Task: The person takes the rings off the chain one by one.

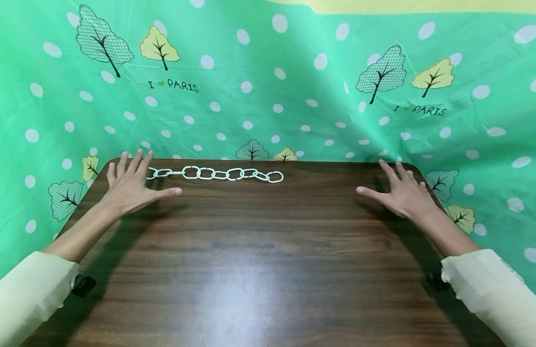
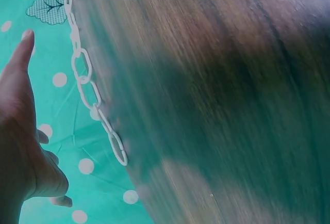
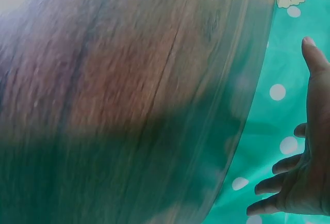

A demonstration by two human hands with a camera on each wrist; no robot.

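A chain of white plastic links (image 1: 235, 174) lies in a row along the far edge of the dark wooden table (image 1: 268, 231). In the head view my left hand (image 1: 131, 185) is spread over the chain's left end and hides it. The same chain (image 2: 82, 72) runs beside the left hand (image 2: 26, 126) in the left wrist view. Far off to the right, my right hand (image 1: 399, 190) is spread above the table's far right corner, holding nothing. Its fingers and thumb are stretched apart in the right wrist view, where the hand (image 3: 309, 146) shows beside the table edge.
A green cloth (image 1: 268, 96) with white dots and printed trees hangs behind the table and along its sides. Both sleeves are pale, with a small black device (image 1: 84, 285) at the left wrist and another dark device (image 1: 437, 281) at the right.
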